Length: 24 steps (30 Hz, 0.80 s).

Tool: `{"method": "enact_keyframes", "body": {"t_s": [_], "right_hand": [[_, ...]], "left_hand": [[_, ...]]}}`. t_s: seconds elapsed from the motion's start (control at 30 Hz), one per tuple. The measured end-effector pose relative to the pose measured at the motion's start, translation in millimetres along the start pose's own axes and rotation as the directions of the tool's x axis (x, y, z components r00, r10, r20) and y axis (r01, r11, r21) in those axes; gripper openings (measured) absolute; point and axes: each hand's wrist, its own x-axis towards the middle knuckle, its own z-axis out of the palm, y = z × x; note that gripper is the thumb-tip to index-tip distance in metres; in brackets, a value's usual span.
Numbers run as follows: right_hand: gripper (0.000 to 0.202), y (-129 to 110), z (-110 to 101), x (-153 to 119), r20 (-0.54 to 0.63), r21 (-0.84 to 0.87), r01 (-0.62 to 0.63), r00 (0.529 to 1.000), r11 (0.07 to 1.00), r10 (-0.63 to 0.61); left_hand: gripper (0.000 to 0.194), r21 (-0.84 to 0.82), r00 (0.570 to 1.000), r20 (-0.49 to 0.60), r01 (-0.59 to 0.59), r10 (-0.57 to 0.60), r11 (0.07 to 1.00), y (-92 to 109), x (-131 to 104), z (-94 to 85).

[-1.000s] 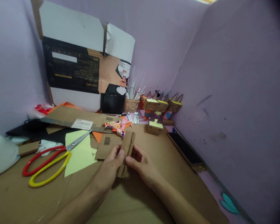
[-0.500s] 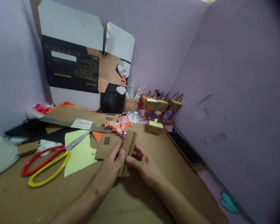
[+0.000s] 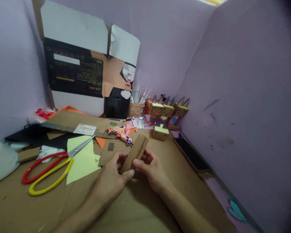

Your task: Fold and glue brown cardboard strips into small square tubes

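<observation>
A narrow folded strip of brown cardboard point(image 3: 134, 152) is held tilted above the work surface, between both hands. My left hand point(image 3: 117, 171) grips its lower left edge, thumb at the bottom end and fingers behind. On the other side, my right hand point(image 3: 151, 166) pinches the strip with the thumb on its front face; the fingertips behind are partly hidden. Just beyond the hands lie a flat cardboard piece with a barcode point(image 3: 111, 151) and a glue gun with a colourful pattern point(image 3: 121, 132).
Large scissors point(image 3: 70, 155) with red and yellow handles lie across pale yellow paper point(image 3: 82, 161) on the left. Small cardboard boxes with pointed ears point(image 3: 161, 131) stand at the back right. A dark phone point(image 3: 191, 154) rests near the right wall. Markers fill a basket point(image 3: 136, 109).
The cardboard strip has turned in the hands, so its broad plain face shows more. My left thumb has slid down towards the strip's lower end.
</observation>
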Motion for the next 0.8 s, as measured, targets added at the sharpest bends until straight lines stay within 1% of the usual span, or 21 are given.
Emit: {"method": "enact_keyframes", "body": {"t_s": [0.1, 0.27, 0.43, 0.5, 0.57, 0.63, 0.7, 0.8], "right_hand": [[0.04, 0.7, 0.5, 0.4, -0.021, -0.023, 0.026, 0.999, 0.999, -0.026], [0.04, 1.3, 0.8, 1.4, -0.029, -0.023, 0.03, 0.999, 0.999, -0.031], [0.039, 0.3, 0.0, 0.6, 0.011, -0.036, 0.061, 0.998, 0.997, -0.061], [0.04, -1.6, -1.2, -0.5, 0.048, -0.05, 0.046, 0.998, 0.998, -0.043], [0.038, -4.0, -2.7, -1.4, 0.055, -0.06, 0.013, 0.998, 0.998, -0.01], [0.035, -5.7, -4.2, -1.5, 0.012, -0.051, 0.003, 1.0, 0.999, -0.003], [0.033, -6.0, -5.8, -0.5, -0.044, -0.036, 0.026, 0.999, 0.999, -0.028], [0.03, -4.3, -8.0, 1.9, -0.085, -0.049, 0.063, 0.994, 0.997, -0.067]], "left_hand": [[0.032, 0.05, 1.0, 0.019, -0.009, 0.008, 0.999, 0.5, 0.0, -1.1], [0.035, 0.081, 0.999, 0.026, -0.028, 0.026, 0.996, 0.9, 0.6, -1.9], [0.035, 0.063, 1.0, -0.007, -0.015, 0.016, 0.998, -1.5, 1.9, -1.8], [0.034, 0.049, 1.0, -0.003, -0.012, 0.012, 0.999, -2.2, 2.3, -1.7], [0.032, 0.057, 1.0, -0.005, -0.016, 0.017, 0.998, -2.7, 2.5, -1.6], [0.03, 0.074, 1.0, -0.003, -0.022, 0.022, 0.997, -3.4, 2.2, -1.4], [0.03, 0.081, 0.999, 0.025, -0.024, 0.022, 0.996, -4.1, 1.6, -0.9], [0.03, 0.093, 0.998, 0.061, -0.017, 0.011, 0.995, -4.4, -0.1, 0.5]]}}
